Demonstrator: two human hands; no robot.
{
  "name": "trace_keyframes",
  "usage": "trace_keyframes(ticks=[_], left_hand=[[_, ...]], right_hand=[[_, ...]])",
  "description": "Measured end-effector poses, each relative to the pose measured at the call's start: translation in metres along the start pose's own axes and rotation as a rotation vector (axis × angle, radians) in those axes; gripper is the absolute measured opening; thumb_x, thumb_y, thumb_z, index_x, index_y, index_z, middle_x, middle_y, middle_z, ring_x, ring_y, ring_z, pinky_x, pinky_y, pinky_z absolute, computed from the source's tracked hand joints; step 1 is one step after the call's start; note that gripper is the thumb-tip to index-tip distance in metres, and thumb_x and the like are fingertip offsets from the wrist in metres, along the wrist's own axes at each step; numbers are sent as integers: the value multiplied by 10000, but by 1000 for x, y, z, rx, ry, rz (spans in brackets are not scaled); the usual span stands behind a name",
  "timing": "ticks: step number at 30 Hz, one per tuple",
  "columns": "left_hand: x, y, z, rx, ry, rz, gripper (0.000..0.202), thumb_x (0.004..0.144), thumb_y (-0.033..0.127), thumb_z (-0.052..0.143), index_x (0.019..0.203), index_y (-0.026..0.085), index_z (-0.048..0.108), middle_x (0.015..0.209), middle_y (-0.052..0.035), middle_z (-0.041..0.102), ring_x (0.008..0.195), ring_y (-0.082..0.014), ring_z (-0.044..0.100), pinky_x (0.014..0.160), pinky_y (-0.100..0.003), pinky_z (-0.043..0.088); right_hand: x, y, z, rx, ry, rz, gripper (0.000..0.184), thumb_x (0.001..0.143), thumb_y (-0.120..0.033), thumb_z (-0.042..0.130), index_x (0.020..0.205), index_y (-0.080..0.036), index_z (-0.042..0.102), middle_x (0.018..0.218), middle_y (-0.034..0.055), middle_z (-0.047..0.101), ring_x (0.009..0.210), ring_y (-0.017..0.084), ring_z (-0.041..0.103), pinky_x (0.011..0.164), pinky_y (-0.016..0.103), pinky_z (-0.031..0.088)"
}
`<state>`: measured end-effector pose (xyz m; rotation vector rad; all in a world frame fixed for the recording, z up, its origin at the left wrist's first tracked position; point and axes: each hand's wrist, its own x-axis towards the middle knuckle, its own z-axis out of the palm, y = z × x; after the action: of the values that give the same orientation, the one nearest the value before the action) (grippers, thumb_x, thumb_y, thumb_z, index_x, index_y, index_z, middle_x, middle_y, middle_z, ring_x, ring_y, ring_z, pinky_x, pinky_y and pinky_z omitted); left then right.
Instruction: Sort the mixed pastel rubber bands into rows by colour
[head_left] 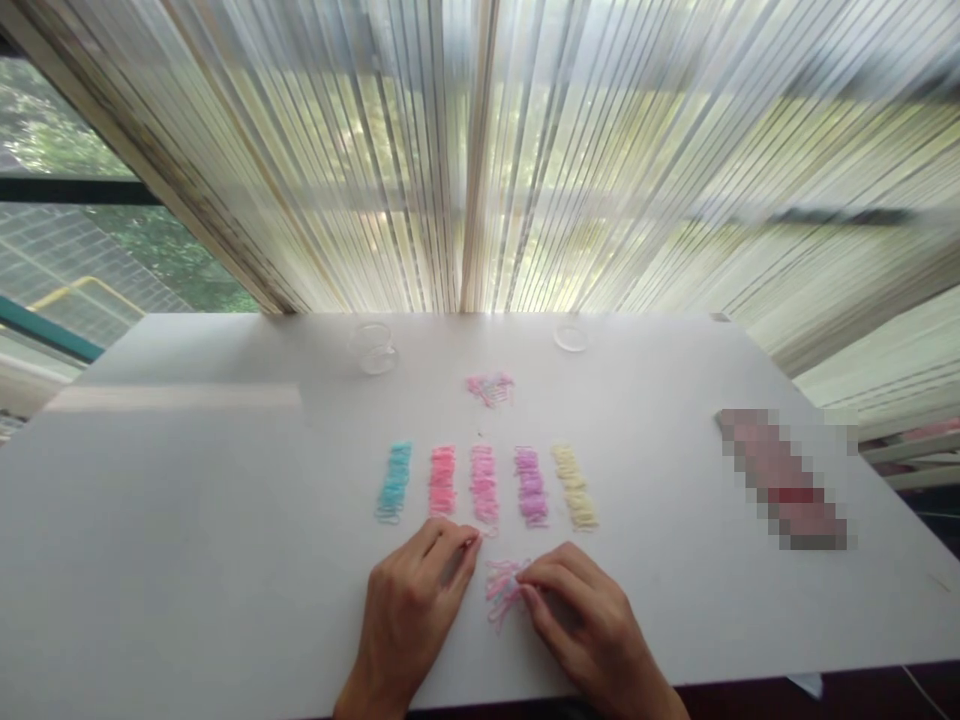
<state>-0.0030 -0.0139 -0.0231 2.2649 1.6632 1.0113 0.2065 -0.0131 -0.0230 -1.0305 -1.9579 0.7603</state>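
Note:
Small thin loops, which look like elastic bands, lie sorted by colour in columns: blue, coral pink, light pink, purple and yellow. My left hand pinches a pale pink elastic band at the lower end of the light pink column. Thumb and forefinger of my right hand are closed together at the edge of a loose mixed pile of pink and pale bands. What is between those fingertips is hidden.
Another small heap of bands lies farther back on the white table. Behind it are a clear round container and a clear round lid. A pixelated reddish object lies at right. A string curtain borders the back edge.

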Motion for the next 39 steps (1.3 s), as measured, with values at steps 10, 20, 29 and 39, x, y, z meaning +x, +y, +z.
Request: trace_keyframes(ticks=[10, 20, 29, 39], left_hand=[[-2, -1, 3, 86, -33, 68, 274, 1061, 255, 462, 1056, 214, 732, 788, 1, 684, 612, -116, 657, 585, -218, 478], [-1, -1, 4, 132, -31, 60, 305, 1067, 253, 437, 1133, 208, 731, 781, -2, 675, 585, -104, 646, 553, -205, 470], [-2, -1, 5, 114, 0, 56, 301, 1064, 253, 447, 1162, 210, 728, 777, 5, 666, 570, -106, 640, 541, -214, 457], [-2, -2, 5, 103, -13, 33, 323, 1067, 282, 439, 1116, 207, 749, 801, -7, 679, 583, -97, 640, 558, -192, 473]], right_hand=[[0, 1, 2, -4, -2, 0, 146, 976, -99, 583, 989, -214, 673, 856, 32, 692, 791, 161, 667, 717, 258, 564], [0, -1, 1, -14, 3, -5, 143, 980, -119, 577, 972, -220, 678, 840, 36, 702, 772, 169, 674, 697, 264, 575], [0, 0, 0, -23, 1, 3, 137, 983, -129, 581, 965, -218, 683, 840, 29, 695, 771, 163, 676, 702, 261, 575], [3, 0, 11, -250, -15, -24, 363, 1007, -148, 521, 1344, -227, 630, 903, 67, 678, 805, 209, 672, 725, 328, 621]])
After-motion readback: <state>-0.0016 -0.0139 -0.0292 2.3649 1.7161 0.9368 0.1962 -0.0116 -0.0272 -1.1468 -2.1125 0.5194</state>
